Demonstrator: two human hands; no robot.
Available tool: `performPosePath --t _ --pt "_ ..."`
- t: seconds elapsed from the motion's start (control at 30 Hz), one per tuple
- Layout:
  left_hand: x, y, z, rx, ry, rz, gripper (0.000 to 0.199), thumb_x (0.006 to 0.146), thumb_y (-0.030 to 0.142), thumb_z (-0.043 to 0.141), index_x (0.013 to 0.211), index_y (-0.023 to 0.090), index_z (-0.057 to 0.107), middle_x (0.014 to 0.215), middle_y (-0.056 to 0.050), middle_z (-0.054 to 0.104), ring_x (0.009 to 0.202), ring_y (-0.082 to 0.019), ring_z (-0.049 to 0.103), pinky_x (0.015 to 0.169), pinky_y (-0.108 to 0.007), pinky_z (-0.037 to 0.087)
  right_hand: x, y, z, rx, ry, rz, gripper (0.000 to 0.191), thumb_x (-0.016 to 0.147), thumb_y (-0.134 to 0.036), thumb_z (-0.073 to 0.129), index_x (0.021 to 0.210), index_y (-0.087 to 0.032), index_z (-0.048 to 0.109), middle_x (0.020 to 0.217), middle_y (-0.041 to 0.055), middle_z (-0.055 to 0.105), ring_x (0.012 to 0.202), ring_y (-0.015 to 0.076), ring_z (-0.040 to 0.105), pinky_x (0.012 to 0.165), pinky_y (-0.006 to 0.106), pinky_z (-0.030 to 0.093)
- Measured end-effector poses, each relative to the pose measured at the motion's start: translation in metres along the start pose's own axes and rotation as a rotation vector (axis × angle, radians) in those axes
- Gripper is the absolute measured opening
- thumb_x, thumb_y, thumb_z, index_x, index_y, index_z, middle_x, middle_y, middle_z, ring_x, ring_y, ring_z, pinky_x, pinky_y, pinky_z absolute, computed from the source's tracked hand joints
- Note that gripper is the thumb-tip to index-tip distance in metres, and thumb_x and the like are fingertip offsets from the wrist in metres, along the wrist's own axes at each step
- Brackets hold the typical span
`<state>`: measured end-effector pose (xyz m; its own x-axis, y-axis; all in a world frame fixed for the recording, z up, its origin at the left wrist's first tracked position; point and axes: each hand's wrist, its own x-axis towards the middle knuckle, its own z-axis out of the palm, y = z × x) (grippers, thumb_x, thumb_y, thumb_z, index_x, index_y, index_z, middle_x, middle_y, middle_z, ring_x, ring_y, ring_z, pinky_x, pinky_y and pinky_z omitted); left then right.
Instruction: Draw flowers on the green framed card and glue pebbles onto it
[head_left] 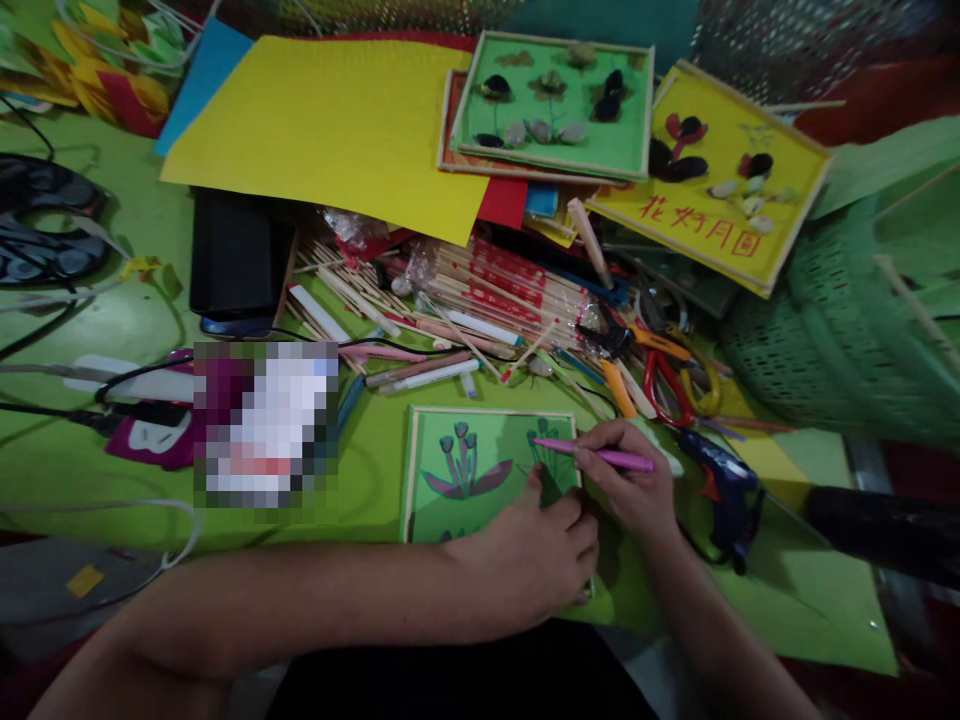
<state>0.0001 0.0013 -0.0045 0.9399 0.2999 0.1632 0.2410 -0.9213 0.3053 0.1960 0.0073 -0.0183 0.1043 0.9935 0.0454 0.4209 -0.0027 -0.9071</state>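
Observation:
A small green picture (437, 432) with a pale wooden stick frame lies on the table in front of me. It bears drawn flowers with purple leaves on the left and green-outlined flowers on the right. My left hand (536, 555) reaches across its lower part, thumb on the green sheet and fingers bent over the right edge, hiding that corner. In my right hand (630, 480) a pink marker (626, 460) is pinched, its tip at the right-hand flowers.
Behind the picture lie loose markers (442, 375), wooden sticks (495, 285) and pliers (664, 385). A blue glue gun (720, 490) and green basket (832, 330) stand right; a blurred-out phone (274, 425) is left. Finished framed pictures (555, 105) and yellow card (322, 120) are at the back.

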Motion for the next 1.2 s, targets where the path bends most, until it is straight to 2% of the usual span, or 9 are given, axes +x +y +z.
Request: performPosePath --t 0.13,0.27,0.37,0.43,0.53,0.67,0.83,1.03,1.2 --pt "0.000 0.000 -0.002 -0.013 0.010 0.006 0.044 0.098 0.046 0.064 0.128 0.014 0.068 0.132 -0.011 0.067 0.129 -0.030 0.051 0.099 -0.051 0.050 -0.002 0.003 -0.002 0.017 -0.008 0.021 0.008 0.087 -0.026 0.078 0.085 -0.025 0.070 0.075 -0.0017 0.067 0.066 0.0144 0.061 0.059 0.025 0.049" --pt "0.002 -0.003 -0.010 -0.080 0.024 -0.012 0.045 0.096 0.048 0.067 0.126 0.014 0.066 0.123 -0.010 0.069 0.118 -0.026 0.056 0.098 -0.047 0.049 -0.002 0.006 -0.003 0.187 0.034 0.099 0.011 0.087 -0.029 0.077 0.085 -0.025 0.068 0.072 -0.0031 0.065 0.061 0.0133 0.058 0.058 0.025 0.046" --pt "0.006 -0.012 -0.022 -0.121 0.051 -0.016 0.033 0.098 0.044 0.064 0.117 0.016 0.068 0.110 -0.007 0.071 0.106 -0.023 0.061 0.093 -0.043 0.049 0.000 0.007 -0.003 0.281 0.103 0.128 0.014 0.086 -0.031 0.078 0.084 -0.024 0.066 0.071 -0.0031 0.063 0.060 0.0131 0.055 0.057 0.025 0.044" --pt "0.009 -0.025 -0.034 -0.125 0.080 -0.046 0.020 0.099 0.036 0.063 0.102 0.017 0.068 0.096 -0.004 0.071 0.093 -0.022 0.064 0.081 -0.039 0.050 0.001 0.007 -0.004 0.298 0.137 0.123 0.016 0.085 -0.032 0.079 0.082 -0.023 0.065 0.070 -0.0027 0.061 0.060 0.0136 0.054 0.058 0.026 0.042" --pt "0.010 -0.054 -0.056 -0.067 0.117 -0.213 0.007 0.098 0.022 0.061 0.097 0.017 0.066 0.088 -0.003 0.071 0.084 -0.022 0.067 0.071 -0.036 0.047 0.002 0.008 -0.004 0.313 0.159 0.112 0.017 0.083 -0.032 0.079 0.082 -0.023 0.065 0.069 -0.0023 0.060 0.060 0.0141 0.053 0.057 0.027 0.041" --pt "0.001 -0.093 -0.074 0.050 0.072 -0.437 0.009 0.094 0.015 0.060 0.089 0.018 0.067 0.086 -0.006 0.073 0.084 -0.025 0.070 0.069 -0.035 0.046 0.000 0.004 -0.002 0.268 0.137 0.112 0.016 0.083 -0.031 0.080 0.082 -0.023 0.066 0.070 -0.0021 0.062 0.059 0.0139 0.054 0.055 0.027 0.041" --pt "-0.010 -0.112 -0.071 0.087 -0.080 -0.489 0.014 0.092 0.014 0.054 0.090 0.018 0.067 0.085 -0.007 0.074 0.084 -0.028 0.071 0.064 -0.033 0.044 0.002 -0.004 0.001 0.133 0.083 0.091 0.015 0.082 -0.030 0.081 0.081 -0.023 0.068 0.071 -0.0012 0.064 0.061 0.0146 0.056 0.055 0.027 0.043" --pt "-0.008 -0.117 -0.074 0.028 -0.113 -0.505 0.020 0.089 0.014 0.050 0.091 0.020 0.069 0.089 -0.006 0.075 0.088 -0.027 0.070 0.069 -0.032 0.046 0.003 -0.001 0.001 0.050 0.039 0.024 0.011 0.084 -0.028 0.079 0.083 -0.024 0.069 0.072 -0.0016 0.066 0.062 0.0142 0.058 0.055 0.026 0.045" --pt "-0.008 -0.125 -0.076 -0.062 -0.117 -0.512 0.017 0.085 0.014 0.053 0.086 0.019 0.069 0.091 -0.005 0.076 0.093 -0.026 0.070 0.073 -0.032 0.046 0.001 0.004 0.000 0.037 0.023 0.013 0.011 0.085 -0.029 0.079 0.084 -0.024 0.069 0.073 -0.0012 0.066 0.064 0.0151 0.060 0.057 0.027 0.046"
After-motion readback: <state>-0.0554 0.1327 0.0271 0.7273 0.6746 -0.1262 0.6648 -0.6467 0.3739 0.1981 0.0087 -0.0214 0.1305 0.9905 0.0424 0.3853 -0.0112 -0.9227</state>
